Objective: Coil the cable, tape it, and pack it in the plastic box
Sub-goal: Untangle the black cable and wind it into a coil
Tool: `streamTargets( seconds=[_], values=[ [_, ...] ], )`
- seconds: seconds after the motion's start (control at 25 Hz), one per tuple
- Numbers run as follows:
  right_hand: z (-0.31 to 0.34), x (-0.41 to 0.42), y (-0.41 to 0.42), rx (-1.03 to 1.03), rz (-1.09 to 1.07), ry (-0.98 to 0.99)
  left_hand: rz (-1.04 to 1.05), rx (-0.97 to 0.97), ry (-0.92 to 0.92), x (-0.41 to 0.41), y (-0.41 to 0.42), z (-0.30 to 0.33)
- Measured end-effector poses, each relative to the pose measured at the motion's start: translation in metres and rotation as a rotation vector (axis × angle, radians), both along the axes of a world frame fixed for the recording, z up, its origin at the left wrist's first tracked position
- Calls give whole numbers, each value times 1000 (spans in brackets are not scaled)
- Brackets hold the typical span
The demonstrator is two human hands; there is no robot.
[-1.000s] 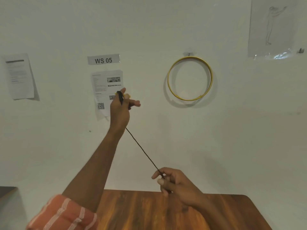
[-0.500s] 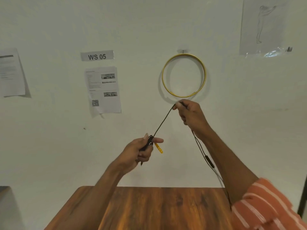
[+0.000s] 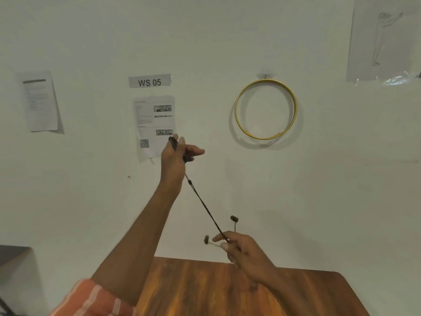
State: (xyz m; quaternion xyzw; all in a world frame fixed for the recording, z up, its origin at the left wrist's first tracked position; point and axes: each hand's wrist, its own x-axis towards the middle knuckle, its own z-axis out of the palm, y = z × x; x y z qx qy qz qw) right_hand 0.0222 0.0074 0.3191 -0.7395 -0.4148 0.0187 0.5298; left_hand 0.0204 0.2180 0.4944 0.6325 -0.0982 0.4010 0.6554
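A thin black cable (image 3: 206,209) with two small earbud ends runs taut between both hands in front of the wall. My left hand (image 3: 174,159) is raised high and grips the cable's upper part, several turns bunched in its fist. My right hand (image 3: 240,247) is lower, just above the table's far edge, pinching the cable's other end. One earbud (image 3: 234,218) sticks up above the right hand, another (image 3: 206,239) dangles blurred to its left. No tape or plastic box is in view.
A wooden table (image 3: 205,290) fills the bottom of the frame. On the white wall hang a gold ring (image 3: 237,110), a "WS 05" label (image 3: 150,81) and paper sheets (image 3: 155,124). A grey surface (image 3: 11,254) shows at the far left.
The left hand has swung up and left again, the right hand has dropped low near the table edge. The cable between them is shorter, and its earbud ends now show at the right hand.
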Motion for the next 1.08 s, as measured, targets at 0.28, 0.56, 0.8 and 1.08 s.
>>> streamTargets(
  seconds=[0.28, 0.56, 0.8, 1.08],
  values=[
    [98, 18, -23, 140, -266, -410, -63, 580, 423, -8, -10, -82],
    [116, 68, -12, 169, -144, -233, -752, -63, 261, -68, -63, -84],
    [14, 33, 11, 48, 59, 149, -265, -215, 59, -29, -41, -38],
    [46, 0, -11, -73, -45, -12, 132, 831, 504, -3, -4, -96]
  ],
)
